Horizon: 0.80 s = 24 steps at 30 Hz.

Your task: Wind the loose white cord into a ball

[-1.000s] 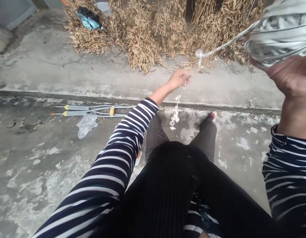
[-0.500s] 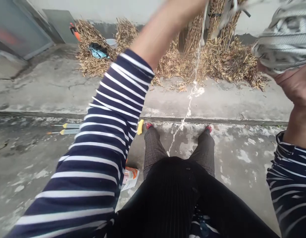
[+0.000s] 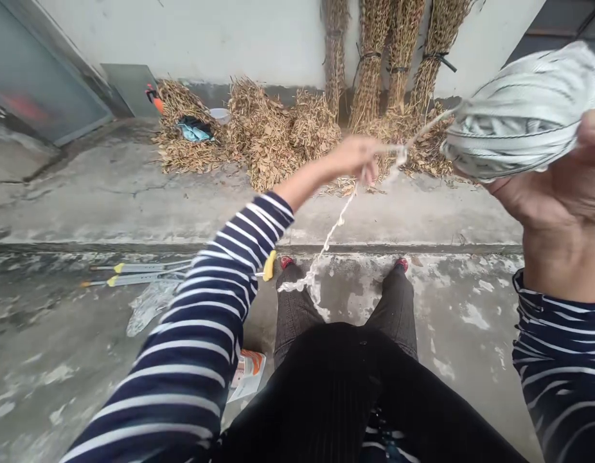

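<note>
Fingers [image 3: 369, 172] of the left hand [image 3: 350, 156], blurred, look closed on white cord [image 3: 340, 222]; right hand [image 3: 552, 199] grips the raised ball [image 3: 519, 116]. Thick winding already on it; knotted length below left hand hangs loose, unwound.

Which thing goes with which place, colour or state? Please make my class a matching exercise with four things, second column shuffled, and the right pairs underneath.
Column one
1. ball of cord
2. knotted string
3. stalk bundles
4. shoes

Column two
A. standing against the wall
B. red
C. held in the right hand
D. hanging below the left hand

Right pairs: 1-C, 2-D, 3-A, 4-B
</note>
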Available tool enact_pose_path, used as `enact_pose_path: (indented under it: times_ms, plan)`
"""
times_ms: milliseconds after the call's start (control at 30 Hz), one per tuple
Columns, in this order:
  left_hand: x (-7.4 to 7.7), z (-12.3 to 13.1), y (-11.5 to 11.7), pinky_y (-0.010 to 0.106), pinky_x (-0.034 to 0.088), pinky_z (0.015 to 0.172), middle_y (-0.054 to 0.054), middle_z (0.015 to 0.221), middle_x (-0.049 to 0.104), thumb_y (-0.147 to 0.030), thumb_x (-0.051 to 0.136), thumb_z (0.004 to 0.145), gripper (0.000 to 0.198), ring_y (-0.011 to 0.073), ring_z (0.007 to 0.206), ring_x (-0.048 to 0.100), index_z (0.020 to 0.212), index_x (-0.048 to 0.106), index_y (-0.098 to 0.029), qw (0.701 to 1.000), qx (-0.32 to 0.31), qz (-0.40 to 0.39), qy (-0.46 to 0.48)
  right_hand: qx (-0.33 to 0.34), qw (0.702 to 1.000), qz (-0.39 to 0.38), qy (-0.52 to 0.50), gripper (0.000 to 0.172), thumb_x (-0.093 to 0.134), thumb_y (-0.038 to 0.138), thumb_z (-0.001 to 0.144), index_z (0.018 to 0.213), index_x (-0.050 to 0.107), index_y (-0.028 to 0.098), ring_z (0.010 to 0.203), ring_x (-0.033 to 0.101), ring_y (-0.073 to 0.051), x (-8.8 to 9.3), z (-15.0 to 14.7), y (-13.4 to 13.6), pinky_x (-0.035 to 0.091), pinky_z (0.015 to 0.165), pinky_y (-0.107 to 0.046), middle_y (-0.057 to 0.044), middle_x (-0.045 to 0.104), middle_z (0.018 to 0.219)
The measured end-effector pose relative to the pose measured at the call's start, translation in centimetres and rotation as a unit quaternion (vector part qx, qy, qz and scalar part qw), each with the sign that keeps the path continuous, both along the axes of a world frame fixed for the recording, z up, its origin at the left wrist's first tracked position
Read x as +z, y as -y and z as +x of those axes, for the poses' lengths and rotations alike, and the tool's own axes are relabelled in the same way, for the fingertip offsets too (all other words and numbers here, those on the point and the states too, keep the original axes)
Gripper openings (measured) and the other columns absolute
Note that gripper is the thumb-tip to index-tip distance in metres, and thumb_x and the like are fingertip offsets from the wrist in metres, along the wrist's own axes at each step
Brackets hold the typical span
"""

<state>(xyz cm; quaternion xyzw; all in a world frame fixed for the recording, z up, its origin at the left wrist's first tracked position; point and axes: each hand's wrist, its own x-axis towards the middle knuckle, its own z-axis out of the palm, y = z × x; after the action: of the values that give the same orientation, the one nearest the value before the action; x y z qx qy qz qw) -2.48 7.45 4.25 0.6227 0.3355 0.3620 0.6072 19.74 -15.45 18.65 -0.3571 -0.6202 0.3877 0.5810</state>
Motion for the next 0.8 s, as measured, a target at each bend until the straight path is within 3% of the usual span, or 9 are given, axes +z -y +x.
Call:
enact_pose_path:
  times_ms: [67,200,267,333,400,500,633,700,800]
  plan:
    - [-3.9,2.3,1.4,0.034,0.056,0.088,0.011,0.104,0.07,-0.016,0.063,0.099,0.016,0.021,0.103,0.068,0.109,0.076,-0.013,0.992,-0.085,0.004,-0.097,0.018,0.998,-0.016,-0.05,0.068,0.095,0.046,0.059,0.122,0.07,0.049,0.166,-0.012,-0.022,-0.7,-0.5,-0.3,0.051,0.123,-0.051,0.012,0.072,0.135]
    - [-13.0,3.6,4.5,0.032,0.056,0.087,0.012,0.104,0.074,-0.013,0.056,0.097,0.017,0.0164,0.091,0.068,0.104,0.072,-0.011,0.972,-0.071,-0.045,-0.218,0.04,0.986,-0.115,-0.113,0.067,0.09,0.025,0.058,0.12,0.068,0.034,0.155,0.044,-0.036,-3.2,-0.4,-1.6,0.062,0.109,-0.053,0.0,0.073,0.133]
    - [-16.0,3.6,5.1,0.032,0.056,0.087,0.011,0.099,0.074,-0.009,0.059,0.09,0.016,0.016,0.088,0.067,0.099,0.072,-0.01,0.968,-0.073,-0.05,-0.236,0.047,0.978,-0.161,-0.124,0.064,0.087,0.021,0.057,0.118,0.068,0.027,0.139,0.061,-0.036,-4.6,-0.2,-2.2,0.063,0.106,-0.054,-0.004,0.076,0.124]
    - [-17.8,3.6,5.2,0.032,0.055,0.09,0.009,0.094,0.074,-0.007,0.063,0.083,0.015,0.017,0.088,0.067,0.094,0.073,-0.009,0.967,-0.073,-0.046,-0.239,0.052,0.971,-0.19,-0.133,0.066,0.087,0.021,0.057,0.119,0.066,0.025,0.128,0.068,-0.035,-6.0,-0.1,-2.5,0.064,0.103,-0.054,-0.004,0.078,0.116]
    - [-18.5,3.7,5.0,0.034,0.054,0.095,0.009,0.095,0.075,-0.008,0.067,0.079,0.017,0.0191,0.092,0.068,0.094,0.074,-0.008,0.969,-0.065,-0.039,-0.236,0.048,0.967,-0.204,-0.142,0.068,0.088,0.022,0.057,0.121,0.065,0.027,0.122,0.071,-0.033,-7.4,0.2,-2.7,0.065,0.1,-0.053,-0.003,0.078,0.113]
    - [-18.3,3.9,5.4,0.035,0.053,0.103,0.013,0.115,0.076,-0.01,0.071,0.078,0.036,0.0217,0.105,0.07,0.114,0.074,-0.008,0.975,-0.051,-0.029,-0.215,0.037,0.96,-0.239,-0.14,0.065,0.088,0.026,0.059,0.12,0.066,0.028,0.116,0.073,-0.032,-9.9,0.9,-3.0,0.067,0.095,-0.051,-0.003,0.078,0.112]
    - [-16.0,4.7,7.3,0.039,0.046,0.117,0.017,0.141,0.069,-0.014,0.075,0.083,0.058,0.0237,0.128,0.066,0.14,0.066,-0.012,0.997,-0.055,0.045,-0.04,0.021,0.94,-0.319,-0.117,0.054,0.089,0.028,0.06,0.111,0.07,0.027,0.107,0.075,-0.03,-14.3,2.2,-3.2,0.068,0.086,-0.047,-0.005,0.078,0.113]
    - [-14.5,5.2,8.6,0.042,0.044,0.121,0.016,0.144,0.068,-0.017,0.077,0.083,0.058,0.0255,0.134,0.064,0.141,0.068,-0.016,0.992,-0.074,0.091,0.048,0.012,0.928,-0.353,-0.117,0.053,0.09,0.028,0.059,0.109,0.071,0.027,0.104,0.075,-0.029,-16.3,2.5,-3.2,0.068,0.085,-0.046,-0.005,0.077,0.116]
    - [-12.9,5.8,10.4,0.043,0.045,0.12,0.014,0.142,0.071,-0.014,0.074,0.086,0.048,0.0261,0.133,0.066,0.133,0.075,-0.016,0.987,-0.089,0.114,0.072,0.004,0.916,-0.381,-0.124,0.055,0.092,0.03,0.057,0.108,0.072,0.027,0.095,0.074,-0.026,-18.3,2.7,-2.8,0.068,0.081,-0.044,-0.004,0.077,0.115]
